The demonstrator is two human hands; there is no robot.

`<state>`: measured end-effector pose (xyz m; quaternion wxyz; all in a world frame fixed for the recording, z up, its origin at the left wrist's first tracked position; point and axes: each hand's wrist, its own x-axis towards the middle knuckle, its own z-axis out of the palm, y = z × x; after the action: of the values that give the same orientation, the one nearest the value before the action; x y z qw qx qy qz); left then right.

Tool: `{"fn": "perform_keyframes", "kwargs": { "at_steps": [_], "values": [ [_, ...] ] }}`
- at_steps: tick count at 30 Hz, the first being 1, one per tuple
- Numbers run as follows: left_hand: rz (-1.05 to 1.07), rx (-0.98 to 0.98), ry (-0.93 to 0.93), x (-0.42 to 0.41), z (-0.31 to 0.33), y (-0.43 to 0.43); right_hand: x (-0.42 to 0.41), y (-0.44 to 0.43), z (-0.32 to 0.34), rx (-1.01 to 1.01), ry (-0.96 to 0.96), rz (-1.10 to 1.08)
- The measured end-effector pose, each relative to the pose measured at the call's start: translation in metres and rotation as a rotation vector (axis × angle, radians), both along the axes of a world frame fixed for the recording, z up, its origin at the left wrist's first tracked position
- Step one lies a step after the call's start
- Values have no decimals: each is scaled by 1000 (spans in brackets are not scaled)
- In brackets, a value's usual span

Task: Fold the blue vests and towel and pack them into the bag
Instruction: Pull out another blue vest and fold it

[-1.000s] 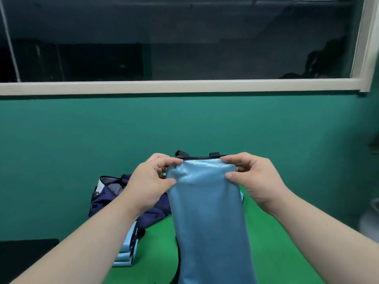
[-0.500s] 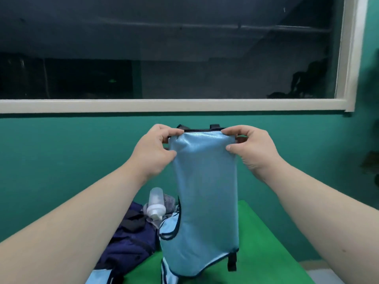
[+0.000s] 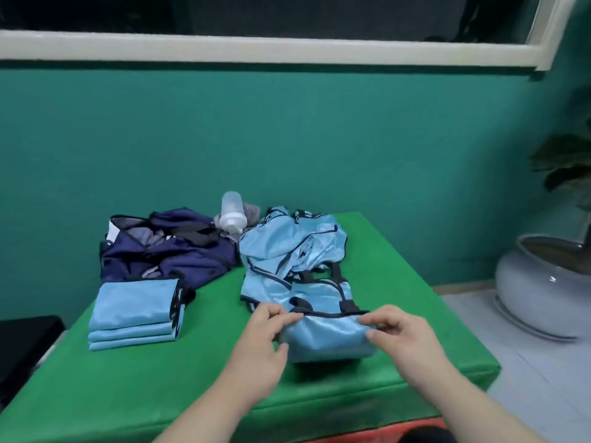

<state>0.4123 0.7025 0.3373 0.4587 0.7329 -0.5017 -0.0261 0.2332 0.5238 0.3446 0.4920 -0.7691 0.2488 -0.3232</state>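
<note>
At the near edge of the green table (image 3: 128, 378), your left hand (image 3: 260, 338) and right hand (image 3: 398, 335) each pinched a top corner of the blue vest (image 3: 326, 338), fingers curled round the fabric, right beside the unfolded pile (image 3: 287, 251).

The table (image 3: 399, 282) is covered with a green cloth. At the back left lies a dark blue bag (image 3: 166, 254), open and slumped. Just in front of it, with the far edge against it, is a stack of folded light blue vests (image 3: 134, 308). A white bottle (image 3: 232, 215) lies tilted at the back, between the bag and a loose pile of vests (image 3: 287, 247). A grey cloth (image 3: 251, 211) is just behind the bottle. Near the front edge rests a partly folded vest (image 3: 326, 338).
</note>
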Motion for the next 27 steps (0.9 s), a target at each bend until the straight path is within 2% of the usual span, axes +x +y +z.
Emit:
{"fn": "perform_keyframes", "kwargs": {
  "at_steps": [4,12,20,27],
  "values": [
    [55,107,158,-25,-45,16,-13,14,-44,63,91,-38],
    [82,158,260,-5,-60,0,11,6,-50,-22,165,-64],
    [20,242,226,16,-79,-19,31,-11,-75,-110,375,-47],
    [-18,336,211,27,-90,-31,32,-18,-91,-106,508,-20]
  ]
}}
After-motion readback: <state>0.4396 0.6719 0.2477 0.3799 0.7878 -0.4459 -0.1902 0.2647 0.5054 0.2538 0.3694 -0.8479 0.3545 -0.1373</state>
